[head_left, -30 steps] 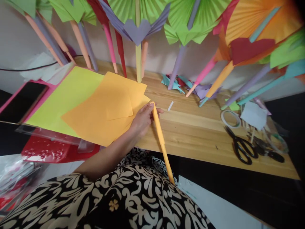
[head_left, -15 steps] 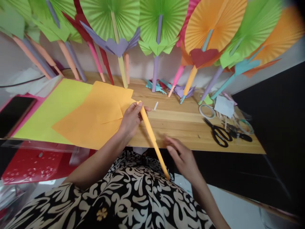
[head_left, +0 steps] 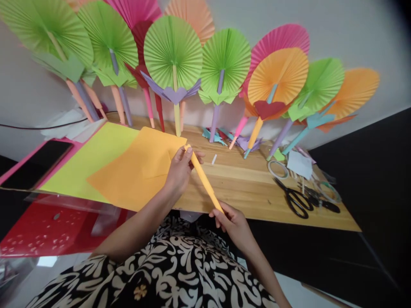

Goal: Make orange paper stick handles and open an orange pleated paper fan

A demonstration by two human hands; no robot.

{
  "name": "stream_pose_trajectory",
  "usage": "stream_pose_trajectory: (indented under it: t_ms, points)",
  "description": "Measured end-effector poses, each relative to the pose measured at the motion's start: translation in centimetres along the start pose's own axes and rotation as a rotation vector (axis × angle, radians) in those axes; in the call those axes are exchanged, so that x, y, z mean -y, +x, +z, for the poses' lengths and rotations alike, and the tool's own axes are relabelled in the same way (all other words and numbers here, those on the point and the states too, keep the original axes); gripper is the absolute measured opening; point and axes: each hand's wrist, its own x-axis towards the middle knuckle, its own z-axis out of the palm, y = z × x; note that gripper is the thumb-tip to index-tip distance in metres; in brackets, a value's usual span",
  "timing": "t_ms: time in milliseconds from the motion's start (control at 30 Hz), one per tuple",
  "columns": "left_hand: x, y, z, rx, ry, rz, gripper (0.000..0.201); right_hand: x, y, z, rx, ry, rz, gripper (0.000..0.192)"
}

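Holding an orange paper tube aslant over the front of the table, I have both hands on it. My left hand is clamped on the upper end, thumb along the near side, just beside the orange sheets. My right hand is closed on the lower end, close to the table's front edge, and its fingers hide the tip. The tube is wider in its upper part and narrower below.

The orange sheets lie partly over a yellow-green sheet, with a dark phone farther left. A small white strip lies on the wood just beyond the tube. Well to the right I see black-handled scissors, their points near a roll of tape. Along the back, a row of bright paper fans stands against the wall, with coloured paper scraps lying near their sticks.
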Motion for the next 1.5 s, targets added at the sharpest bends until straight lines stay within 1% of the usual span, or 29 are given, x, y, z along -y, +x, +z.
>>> stream_pose_trajectory:
  t_ms: [100, 167, 233, 333, 433, 533, 633, 700, 800, 867, 933, 1000, 1067, 1133, 1200, 1300, 1367, 1433, 1500]
  points:
    - [1.0, -0.9, 0.4, 0.070, 0.050, -0.063, 0.023, 0.2, 0.1, 0.1, -0.068, 0.004, -0.032, 0.047]
    - [1.8, -1.6, 0.4, 0.118, 0.098, -0.113, 0.027, 0.0, 0.2, -0.1, -0.092, 0.006, -0.035, 0.049]
    - [2.6, -2.0, 0.2, 0.140, 0.137, -0.143, 0.027, -0.1, 0.4, -0.5, -0.116, -0.015, -0.033, 0.052]
    - [3.5, -2.0, -0.4, 0.131, 0.173, -0.155, 0.023, -0.2, 0.8, -1.6, -0.167, -0.147, -0.064, 0.053]
    - [4.0, -1.8, -0.7, 0.153, 0.186, -0.155, 0.020, 0.4, 1.8, -2.9, -0.199, -0.350, -0.167, 0.050]
    - [4.3, -1.8, -0.6, 0.219, 0.194, -0.159, 0.019, 1.5, 3.2, -3.6, -0.178, -0.486, -0.276, 0.044]
    - [4.4, -2.1, -0.3, 0.243, 0.192, -0.171, 0.018, 2.9, 4.6, -3.3, -0.151, -0.535, -0.340, 0.039]
    - [4.5, -2.4, -0.2, 0.226, 0.170, -0.196, 0.016, 3.5, 5.2, -2.8, -0.134, -0.524, -0.336, 0.036]
    - [4.3, -2.5, -0.3, 0.188, 0.173, -0.239, 0.014, 3.8, 5.7, -2.1, -0.067, -0.451, -0.285, 0.029]
    - [3.7, -2.6, -0.8, 0.172, 0.240, -0.211, 0.016, 3.5, 5.9, -2.0, -0.032, -0.386, -0.253, 0.028]
    - [2.6, -2.8, -1.7, 0.173, 0.370, -0.134, 0.023, 3.0, 6.0, -2.3, -0.038, -0.309, -0.212, 0.028]
    - [1.0, -3.1, -3.1, 0.196, 0.560, -0.053, 0.030, 2.2, 5.9, -2.8, -0.064, -0.202, -0.147, 0.032]
    - [-0.9, -3.2, -4.9, 0.265, 0.806, 0.044, 0.031, 1.4, 5.8, -3.5, -0.102, -0.083, -0.077, 0.039]
    - [-2.9, -3.0, -7.0, 0.324, 1.091, 0.209, 0.031, 0.7, 5.7, -4.3, -0.145, 0.008, -0.023, 0.044]
    - [-4.6, -2.3, -9.3, 0.302, 1.354, 0.334, 0.032, 0.2, 5.6, -4.8, -0.180, 0.069, 0.000, 0.048]
    - [-6.1, -1.3, -12.2, 0.279, 1.652, 0.363, 0.041, 0.0, 5.5, -5.1, -0.206, 0.116, -0.006, 0.050]
    - [-6.4, -0.9, -13.4, 0.286, 1.797, 0.343, 0.043, -0.1, 5.5, -4.9, -0.217, 0.137, 0.000, 0.050]
    - [-6.5, -0.8, -13.8, 0.324, 1.897, 0.319, 0.043, -0.2, 5.5, -4.7, -0.232, 0.160, 0.023, 0.057]
    - [-6.5, -0.9, -13.6, 0.373, 1.965, 0.306, 0.045, -0.4, 5.8, -4.5, -0.242, 0.170, 0.044, 0.068]
